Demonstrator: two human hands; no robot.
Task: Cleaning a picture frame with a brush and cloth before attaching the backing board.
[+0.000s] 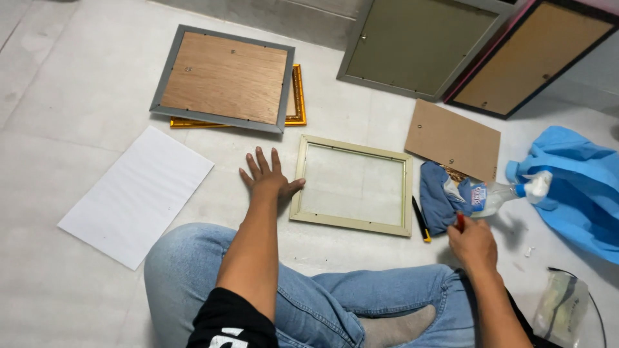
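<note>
The left hand (266, 178), fingers spread and released, is pressing the floor just left of the cream frame (353, 185); its glass is probably fragile, so its stiff rim seems safest to hold. Right of the frame, the right hand (472, 241) is grasping a small red tool (460, 221).

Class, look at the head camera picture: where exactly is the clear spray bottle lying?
The spray bottle lies on its side on the floor at the right, between the dark blue cloth and the light blue sheet, just beyond the right hand.
</note>
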